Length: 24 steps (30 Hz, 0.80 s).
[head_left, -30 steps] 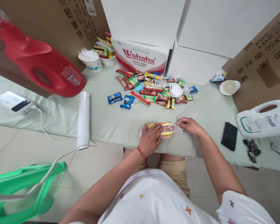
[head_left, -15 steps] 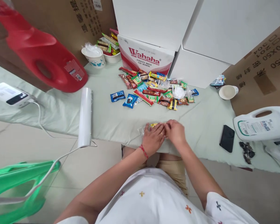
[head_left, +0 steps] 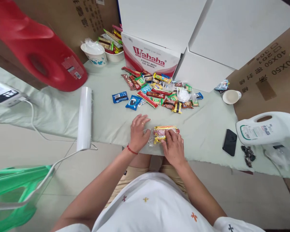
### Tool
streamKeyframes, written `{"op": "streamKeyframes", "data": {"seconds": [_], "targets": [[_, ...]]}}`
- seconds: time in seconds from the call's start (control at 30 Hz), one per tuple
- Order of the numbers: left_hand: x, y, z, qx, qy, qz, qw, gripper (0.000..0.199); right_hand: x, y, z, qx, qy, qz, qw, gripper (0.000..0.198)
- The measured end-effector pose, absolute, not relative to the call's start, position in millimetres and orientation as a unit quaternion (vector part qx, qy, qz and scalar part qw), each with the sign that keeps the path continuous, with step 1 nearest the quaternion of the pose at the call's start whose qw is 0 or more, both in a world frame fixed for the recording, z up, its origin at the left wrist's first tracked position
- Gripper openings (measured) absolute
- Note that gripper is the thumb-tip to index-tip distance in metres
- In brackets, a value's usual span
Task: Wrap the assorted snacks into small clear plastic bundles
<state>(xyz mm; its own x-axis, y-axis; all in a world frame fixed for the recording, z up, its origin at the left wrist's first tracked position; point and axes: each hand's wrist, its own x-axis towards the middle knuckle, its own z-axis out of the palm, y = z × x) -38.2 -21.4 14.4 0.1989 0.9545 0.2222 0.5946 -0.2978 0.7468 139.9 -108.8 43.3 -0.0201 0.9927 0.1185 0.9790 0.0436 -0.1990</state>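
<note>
Close to the table's front edge lies a bundle of snack packets (head_left: 160, 130) in yellow, red and pinkish wrapping, with clear plastic film (head_left: 150, 140) at its left end. My right hand (head_left: 174, 146) grips the bundle from above, its fingers curled over the right part and its thumb at the lower edge; the covered part is hidden. To the left, my left hand (head_left: 139, 133) hovers or rests by the film, fingers apart and nothing in it. Farther back is a loose pile of wrapped snacks (head_left: 154, 94), with two blue packets (head_left: 120, 97) at its left side.
A white film roll (head_left: 84, 119) and red jug (head_left: 50, 58) are on the left. Behind the pile stands a Wahaha box (head_left: 149, 56). At right are a paper cup (head_left: 232, 96), black phone (head_left: 229, 142), keys (head_left: 248, 156) and white bottle (head_left: 268, 129).
My hands have come apart: the left has moved left off the snack packets and opened, while the right has come down onto them. The bundle is now largely uncovered. The view has shifted slightly.
</note>
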Motion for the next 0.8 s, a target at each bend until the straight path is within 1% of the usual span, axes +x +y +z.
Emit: {"op": "streamKeyframes", "data": {"seconds": [0.07,0.1,0.23,0.3,0.37,0.43,0.53,0.6,0.67,0.73,0.8], "targets": [[-43.1,-25.0,15.4,0.762,0.556,0.262,0.204,0.05,139.2,-108.2,42.0,-0.69,-0.715,0.022,0.111,0.052],[-42.6,-28.1,16.0,0.78,0.553,0.223,0.191,0.048,139.3,-108.3,41.4,-0.689,-0.716,0.02,0.113,0.052],[-35.3,-37.4,25.3,0.812,0.536,0.147,0.177,0.023,141.5,-109.8,40.1,-0.688,-0.716,0.022,0.116,0.051],[-37.3,-36.2,34.4,0.808,0.546,0.108,0.194,0.021,142.9,-110.7,39.8,-0.687,-0.716,0.028,0.12,0.05],[-42.9,-31.4,43.6,0.79,0.56,0.068,0.241,0.02,143.8,-111.3,39.0,-0.687,-0.715,0.033,0.126,0.049],[-46.6,-24.9,50.0,0.751,0.572,0.064,0.325,0.015,143.9,-111.3,37.5,-0.686,-0.715,0.034,0.13,0.048],[-36.9,-17.5,53.8,0.659,0.57,0.13,0.473,0.012,141.5,-110.6,34.9,-0.685,-0.717,0.026,0.126,0.047],[-19.2,-16.4,54.6,0.611,0.581,0.166,0.511,0.009,139.1,-109.7,34.2,-0.684,-0.719,0.018,0.118,0.046],[1.6,-19.5,56.4,0.611,0.606,0.171,0.48,0.009,137.3,-108.9,34.5,-0.684,-0.721,0.015,0.111,0.045],[18.6,-27.5,59.5,0.642,0.619,0.16,0.423,0.016,136.8,-108.6,35.0,-0.683,-0.722,0.017,0.11,0.043],[27.8,-39.8,62.6,0.688,0.596,0.161,0.381,0.024,137.4,-109.2,34.5,-0.684,-0.72,0.024,0.116,0.042]]}}
